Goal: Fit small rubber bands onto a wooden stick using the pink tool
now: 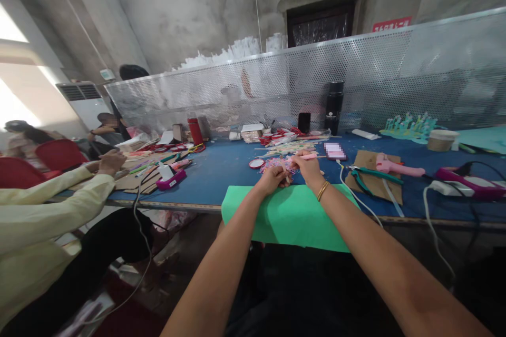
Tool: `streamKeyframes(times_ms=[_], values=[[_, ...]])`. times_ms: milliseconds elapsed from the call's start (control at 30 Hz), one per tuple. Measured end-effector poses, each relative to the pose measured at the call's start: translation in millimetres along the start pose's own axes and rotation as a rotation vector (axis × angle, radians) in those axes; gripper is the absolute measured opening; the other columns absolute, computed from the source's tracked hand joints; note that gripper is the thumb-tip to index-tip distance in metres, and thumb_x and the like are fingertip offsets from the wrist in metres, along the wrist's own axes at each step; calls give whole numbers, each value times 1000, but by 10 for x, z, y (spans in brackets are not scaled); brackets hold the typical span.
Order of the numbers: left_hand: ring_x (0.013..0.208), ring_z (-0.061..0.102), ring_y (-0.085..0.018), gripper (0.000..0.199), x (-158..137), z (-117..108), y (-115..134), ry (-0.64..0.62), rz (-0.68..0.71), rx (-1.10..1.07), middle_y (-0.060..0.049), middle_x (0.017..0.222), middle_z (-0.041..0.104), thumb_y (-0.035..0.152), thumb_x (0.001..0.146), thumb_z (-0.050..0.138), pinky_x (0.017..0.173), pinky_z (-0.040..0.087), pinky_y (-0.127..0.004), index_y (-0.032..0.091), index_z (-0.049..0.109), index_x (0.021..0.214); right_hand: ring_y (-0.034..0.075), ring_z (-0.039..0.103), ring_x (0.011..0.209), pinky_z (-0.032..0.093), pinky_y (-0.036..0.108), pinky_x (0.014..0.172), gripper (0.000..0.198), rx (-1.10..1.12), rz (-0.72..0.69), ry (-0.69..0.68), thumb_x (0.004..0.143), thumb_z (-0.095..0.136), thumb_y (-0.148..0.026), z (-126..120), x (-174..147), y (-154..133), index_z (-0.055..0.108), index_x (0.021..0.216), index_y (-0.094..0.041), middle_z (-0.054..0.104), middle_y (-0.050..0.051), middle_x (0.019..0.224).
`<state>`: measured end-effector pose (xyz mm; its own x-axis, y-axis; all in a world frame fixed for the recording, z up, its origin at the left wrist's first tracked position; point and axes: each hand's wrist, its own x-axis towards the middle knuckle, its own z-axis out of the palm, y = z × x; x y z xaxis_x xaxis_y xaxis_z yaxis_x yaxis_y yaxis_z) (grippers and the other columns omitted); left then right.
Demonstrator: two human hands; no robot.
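Note:
My right hand [307, 169] is closed around a slim pink pen-like tool [310, 156], tilted with one end toward my left hand. My left hand [272, 179] is closed just beside it, fingers pinched together; what they hold is too small to make out. Under and behind both hands lies a pile of small pink and blue strips [267, 165]. A round white dish with a red rim [256, 164] sits left of the pile. Beneath my wrists a green sheet [288, 216] hangs over the table's front edge.
On the blue table [215, 168] at right are green-handled pliers [369, 171] on cardboard, a pink glue gun [399, 167] and a purple power strip [460, 181]. A black bottle [334, 108] stands behind. White cables hang off the edge. At left, a person in yellow sleeves [59, 210] works.

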<state>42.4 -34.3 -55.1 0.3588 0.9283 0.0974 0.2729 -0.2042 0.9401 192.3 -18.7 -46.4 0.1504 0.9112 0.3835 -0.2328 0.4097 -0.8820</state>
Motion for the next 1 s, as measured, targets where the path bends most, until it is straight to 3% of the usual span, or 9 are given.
streamKeyframes(times_ms=[67,233,400,567,733,900,1000], values=[[55,60,-10,29,1,-2,-3,1,-4,5,-3,67,68,42,85,63,55,47,-22,14,63,78,12,55,49,44,23,49,20,16,10,26,62,70,-34,2,-1,-6,55,59,-20,58,-3,50],[56,60,-10,29,8,-5,-5,-1,-4,11,-3,68,68,43,84,64,55,46,-22,14,62,78,12,54,49,44,23,49,22,-20,-22,-57,64,71,-36,1,-8,-5,56,58,-20,59,-3,52],[56,60,-10,30,11,-2,-9,0,-7,12,-2,67,67,43,85,63,55,46,-22,14,62,77,12,54,48,44,23,48,25,11,9,14,62,73,-37,-1,-11,-26,55,58,-20,58,-3,50],[55,59,-10,30,10,0,-10,3,-20,12,-1,66,66,43,84,63,55,46,-22,14,61,77,10,53,47,43,22,48,24,21,-11,-60,63,72,-35,14,-18,-22,55,56,-20,58,-4,50],[55,59,-10,31,7,3,0,1,-14,9,-1,65,66,44,84,64,55,46,-21,14,62,76,12,54,49,44,23,48,21,8,11,31,62,71,-34,-4,-12,-28,56,58,-21,58,-3,49],[55,60,-10,31,16,1,-9,-2,-5,-10,-2,66,68,44,82,66,53,46,-21,14,62,77,11,54,48,43,23,49,22,-3,1,-60,63,71,-35,5,-16,-35,56,57,-20,59,-3,51],[54,60,-10,31,20,-2,-23,2,1,-13,-2,65,67,44,82,66,52,45,-20,14,62,76,11,54,47,43,23,48,24,-10,6,-13,63,71,-36,4,-8,-28,54,57,-20,58,-3,50]])
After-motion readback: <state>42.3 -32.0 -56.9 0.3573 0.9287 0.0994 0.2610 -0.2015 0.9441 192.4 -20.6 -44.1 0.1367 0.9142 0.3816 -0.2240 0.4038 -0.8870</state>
